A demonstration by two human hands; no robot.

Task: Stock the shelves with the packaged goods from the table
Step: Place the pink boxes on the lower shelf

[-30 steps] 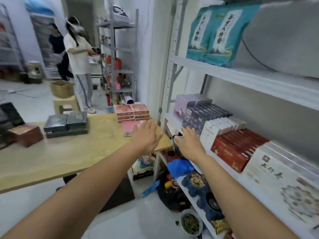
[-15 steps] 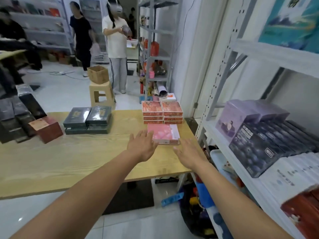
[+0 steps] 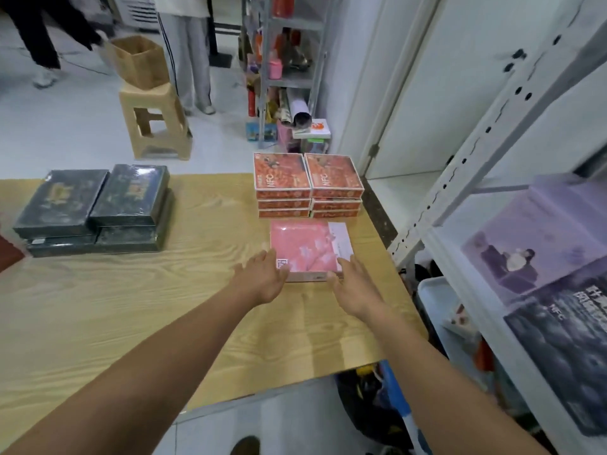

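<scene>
Evidently the pickup step was in hand: the left hand (image 3: 262,277) and right hand (image 3: 353,287), fingers straight and holding nothing, flanked the near corners of the pink box (image 3: 305,247) lying flat on the table (image 3: 197,290) (contact unclear). The next move called for clamping its sides and lifting toward the shelf (image 3: 492,133).

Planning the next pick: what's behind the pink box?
Two side-by-side stacks of orange boxes, three high each, stand just behind the pink box. The table edge behind those stacks is hidden.
</scene>
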